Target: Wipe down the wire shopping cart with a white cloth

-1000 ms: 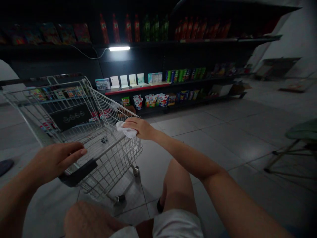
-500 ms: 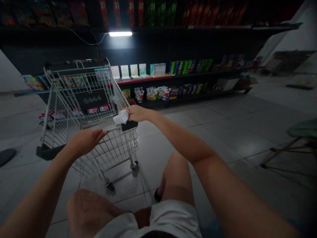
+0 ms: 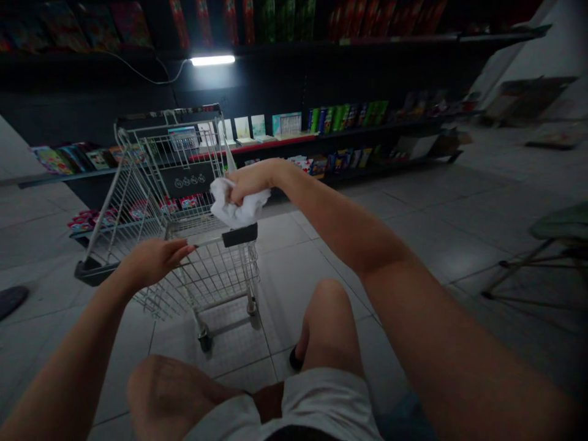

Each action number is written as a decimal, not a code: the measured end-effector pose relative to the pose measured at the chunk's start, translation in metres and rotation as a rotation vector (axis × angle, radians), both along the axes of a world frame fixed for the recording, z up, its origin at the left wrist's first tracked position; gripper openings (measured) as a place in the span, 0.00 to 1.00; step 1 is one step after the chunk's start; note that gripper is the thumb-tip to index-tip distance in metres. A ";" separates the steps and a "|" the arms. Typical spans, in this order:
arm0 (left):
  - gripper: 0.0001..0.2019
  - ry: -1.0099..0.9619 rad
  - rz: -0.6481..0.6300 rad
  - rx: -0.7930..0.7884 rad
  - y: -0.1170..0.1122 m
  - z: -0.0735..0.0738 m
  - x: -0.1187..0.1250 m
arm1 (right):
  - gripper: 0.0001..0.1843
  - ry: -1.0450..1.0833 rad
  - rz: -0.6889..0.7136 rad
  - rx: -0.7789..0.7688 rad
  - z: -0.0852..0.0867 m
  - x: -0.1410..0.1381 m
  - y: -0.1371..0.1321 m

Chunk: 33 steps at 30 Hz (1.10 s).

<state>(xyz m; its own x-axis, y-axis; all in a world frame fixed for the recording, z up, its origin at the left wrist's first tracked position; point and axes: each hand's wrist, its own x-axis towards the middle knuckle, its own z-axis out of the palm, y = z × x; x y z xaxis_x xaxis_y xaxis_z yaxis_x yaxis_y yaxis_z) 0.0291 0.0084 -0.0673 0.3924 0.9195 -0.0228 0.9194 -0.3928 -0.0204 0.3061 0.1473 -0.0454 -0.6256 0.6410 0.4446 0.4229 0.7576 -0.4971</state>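
Observation:
A metal shopping cart stands in front of me, its wire basket facing my knees. My left hand is closed over the cart's near top rim, thumb and fingers pointing right along it. Bunched in my right hand is a white cloth, held just above the black corner bumper of the cart. Folds of the cloth hang below the fingers and hide part of the basket's right side. Whether the cloth touches the bumper I cannot tell.
Behind the cart runs a dark store shelf with books, cans and snack packs. A lit tube lamp hangs under the upper shelf. On the right stands a folding stool. A dark shoe shows at the left edge.
My right hand has lifted slightly off the black corner, and more of the white cloth shows. The cart has turned a little and shifted right; my left hand stays on its rim.

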 end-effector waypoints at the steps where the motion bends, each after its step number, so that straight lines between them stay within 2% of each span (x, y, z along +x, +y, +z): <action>1: 0.26 -0.011 -0.005 -0.004 0.001 -0.001 0.000 | 0.07 -0.048 0.018 -0.008 0.003 0.006 -0.003; 2: 0.26 -0.021 -0.014 -0.007 0.002 -0.001 0.001 | 0.08 -0.053 0.020 0.009 -0.002 0.011 -0.012; 3: 0.26 -0.028 -0.022 -0.007 0.002 -0.002 0.002 | 0.10 0.012 -0.011 0.058 -0.014 0.016 -0.027; 5: 0.26 -0.030 -0.034 0.004 0.003 -0.002 0.006 | 0.14 0.213 -0.098 0.175 -0.054 0.020 -0.067; 7: 0.26 -0.023 -0.047 0.015 0.002 -0.002 0.009 | 0.13 0.461 -0.255 0.286 -0.099 0.016 -0.105; 9: 0.26 -0.016 -0.063 0.013 0.001 -0.002 0.010 | 0.12 0.516 -0.329 0.347 -0.134 0.009 -0.129; 11: 0.26 -0.009 -0.071 0.010 -0.001 -0.002 0.011 | 0.11 0.448 -0.362 0.406 -0.153 0.001 -0.135; 15: 0.25 0.014 -0.051 0.023 -0.005 -0.002 0.016 | 0.11 0.240 -0.389 0.511 -0.184 -0.011 -0.123; 20: 0.25 0.015 -0.035 0.010 -0.009 -0.001 0.027 | 0.10 -0.001 -0.234 0.533 -0.259 -0.024 -0.117; 22: 0.25 0.006 -0.035 0.004 -0.008 0.000 0.029 | 0.10 -0.077 -0.180 0.570 -0.278 -0.024 -0.117; 23: 0.25 0.000 -0.034 -0.001 -0.008 0.000 0.029 | 0.10 -0.106 -0.149 0.605 -0.280 -0.021 -0.116; 25: 0.25 -0.015 -0.027 -0.019 -0.005 0.001 0.029 | 0.10 -0.141 -0.040 0.704 -0.270 -0.016 -0.113; 28: 0.25 -0.031 -0.024 -0.044 -0.002 0.001 0.027 | 0.10 -0.116 0.140 0.848 -0.233 -0.015 -0.106; 31: 0.26 -0.047 -0.048 -0.041 0.001 0.000 0.027 | 0.11 -0.051 0.092 0.859 -0.206 -0.029 -0.102; 33: 0.26 -0.090 -0.049 -0.022 0.001 0.000 0.027 | 0.12 -0.093 0.048 0.828 -0.206 -0.038 -0.106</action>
